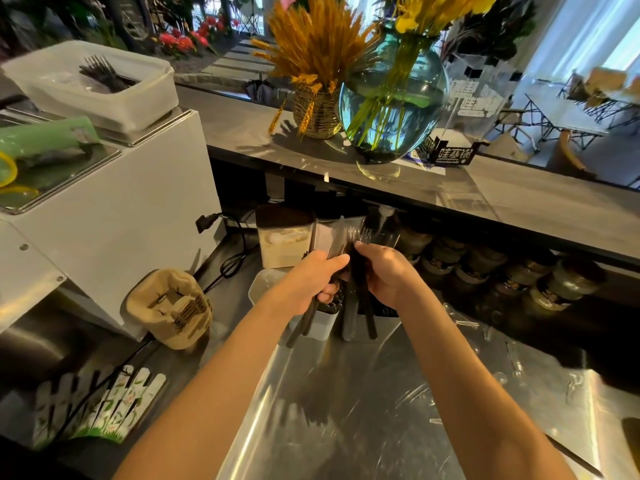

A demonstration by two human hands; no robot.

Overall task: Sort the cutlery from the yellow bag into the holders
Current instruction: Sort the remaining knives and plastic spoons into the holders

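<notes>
My left hand [311, 278] grips a bundle of black plastic cutlery [349, 258], knives and forks with tips pointing up and handles hanging below. My right hand [388, 271] pinches some of the black pieces in the same bundle, right beside the left. Both hands hover over two white holders [323, 323] on the steel counter; dark cutlery stands in them. A tan bag [166, 306] with black forks sticking out sits to the left on the counter.
A white machine [114, 216] stands left, with a white tub of black forks [104, 77] on top. A raised shelf carries a glass vase [391, 98] and a wheat basket [317, 112]. Jars [554, 285] line the back right. Clear wrappers litter the steel counter [346, 410].
</notes>
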